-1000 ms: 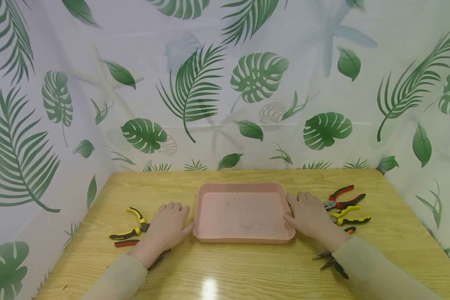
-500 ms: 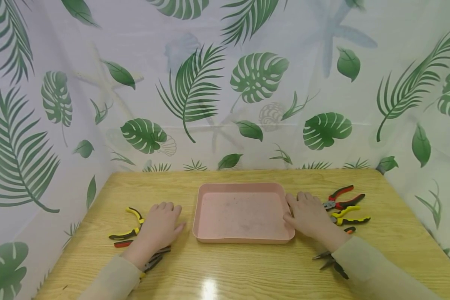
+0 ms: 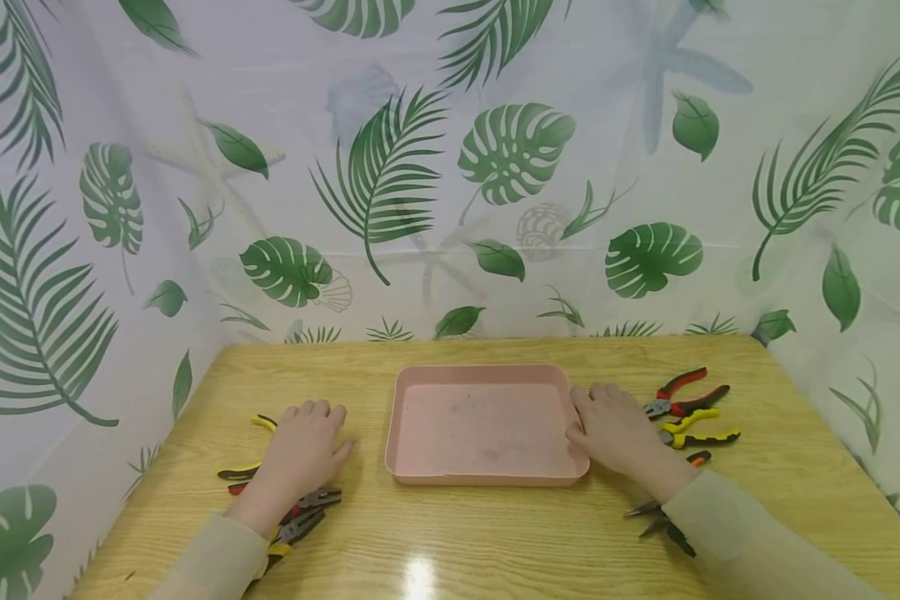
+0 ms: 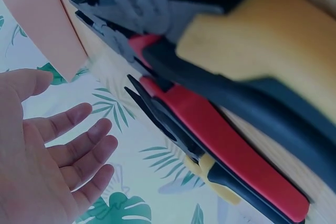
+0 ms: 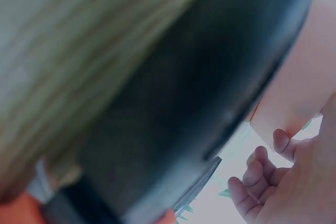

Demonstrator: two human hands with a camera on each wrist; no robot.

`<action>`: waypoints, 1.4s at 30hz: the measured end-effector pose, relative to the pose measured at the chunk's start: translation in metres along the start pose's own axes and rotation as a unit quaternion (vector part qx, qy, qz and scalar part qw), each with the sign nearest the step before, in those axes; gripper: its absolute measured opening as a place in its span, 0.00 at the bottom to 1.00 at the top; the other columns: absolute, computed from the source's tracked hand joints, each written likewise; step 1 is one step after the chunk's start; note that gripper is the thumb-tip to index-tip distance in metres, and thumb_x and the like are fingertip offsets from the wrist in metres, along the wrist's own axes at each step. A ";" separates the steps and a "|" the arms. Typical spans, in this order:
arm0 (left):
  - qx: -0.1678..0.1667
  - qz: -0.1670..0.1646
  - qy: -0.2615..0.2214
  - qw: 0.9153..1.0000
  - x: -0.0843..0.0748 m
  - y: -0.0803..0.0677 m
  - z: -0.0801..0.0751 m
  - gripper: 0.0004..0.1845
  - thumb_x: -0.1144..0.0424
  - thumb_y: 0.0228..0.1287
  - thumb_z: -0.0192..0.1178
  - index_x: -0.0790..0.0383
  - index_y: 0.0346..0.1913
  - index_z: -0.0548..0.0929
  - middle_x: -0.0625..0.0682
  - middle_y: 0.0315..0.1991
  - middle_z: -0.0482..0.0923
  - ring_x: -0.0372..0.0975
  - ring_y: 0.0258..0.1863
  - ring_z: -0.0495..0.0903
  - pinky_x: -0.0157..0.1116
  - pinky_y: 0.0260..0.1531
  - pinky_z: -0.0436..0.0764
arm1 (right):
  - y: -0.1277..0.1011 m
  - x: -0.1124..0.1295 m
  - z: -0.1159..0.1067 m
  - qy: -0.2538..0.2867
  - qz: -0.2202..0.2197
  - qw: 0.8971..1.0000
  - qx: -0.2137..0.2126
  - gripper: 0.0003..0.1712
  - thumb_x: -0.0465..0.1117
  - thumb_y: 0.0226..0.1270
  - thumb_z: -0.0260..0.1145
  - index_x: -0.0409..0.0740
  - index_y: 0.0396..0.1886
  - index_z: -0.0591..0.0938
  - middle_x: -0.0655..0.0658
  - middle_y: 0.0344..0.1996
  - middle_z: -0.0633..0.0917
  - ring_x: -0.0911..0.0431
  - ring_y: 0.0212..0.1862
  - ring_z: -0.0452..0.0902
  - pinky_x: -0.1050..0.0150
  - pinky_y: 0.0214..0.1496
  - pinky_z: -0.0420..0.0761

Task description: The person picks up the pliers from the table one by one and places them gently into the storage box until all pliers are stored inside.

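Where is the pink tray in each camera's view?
Head view: pink tray, centre, below the picture's middle.
Left wrist view: tray, top-left corner, only partly shown.
Right wrist view: tray, upper right edge, only partly shown.
Shared landmark: the leaf-print backdrop appears in all three.

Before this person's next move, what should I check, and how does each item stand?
1. Tray flat on the table: ok.
2. Tray free of tools: ok.
3. Left hand holding nothing: ok; fingers relaxed, apart from the tray.
4. Right hand bearing firmly on the tray: cannot tell; it is at the tray's right edge.
5. Left-side pliers fully visible in the head view: not ok; the left hand and arm cover parts.
6. Right-side pliers all fully visible there: not ok; the right sleeve hides some.
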State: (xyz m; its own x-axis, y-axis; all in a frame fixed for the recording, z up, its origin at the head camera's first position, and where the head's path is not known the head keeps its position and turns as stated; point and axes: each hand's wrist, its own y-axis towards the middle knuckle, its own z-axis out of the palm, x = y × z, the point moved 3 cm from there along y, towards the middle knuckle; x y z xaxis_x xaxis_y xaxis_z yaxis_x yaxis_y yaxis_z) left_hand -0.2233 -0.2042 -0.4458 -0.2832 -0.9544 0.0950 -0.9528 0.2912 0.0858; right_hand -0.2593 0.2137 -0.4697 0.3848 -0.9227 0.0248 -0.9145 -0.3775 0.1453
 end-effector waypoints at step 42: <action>-0.028 -0.056 -0.031 0.998 0.066 -0.029 0.004 0.17 0.55 0.69 0.69 0.65 0.48 0.81 0.60 0.41 0.82 0.55 0.42 0.82 0.56 0.45 0.80 | -0.001 0.002 -0.001 0.019 -0.052 0.998 -0.038 0.12 0.39 0.66 0.64 0.48 0.27 0.69 0.49 0.24 0.69 0.55 0.29 0.60 0.60 0.37 0.64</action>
State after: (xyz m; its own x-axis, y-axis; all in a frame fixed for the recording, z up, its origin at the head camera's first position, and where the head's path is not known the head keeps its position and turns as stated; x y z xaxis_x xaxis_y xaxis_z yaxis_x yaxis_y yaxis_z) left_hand -0.2151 -0.2756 -0.4462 -0.1826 -0.9830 0.0193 -0.9717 0.1834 0.1487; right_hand -0.2575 0.2128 -0.4689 0.4822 -0.8750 0.0424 -0.8582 -0.4620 0.2238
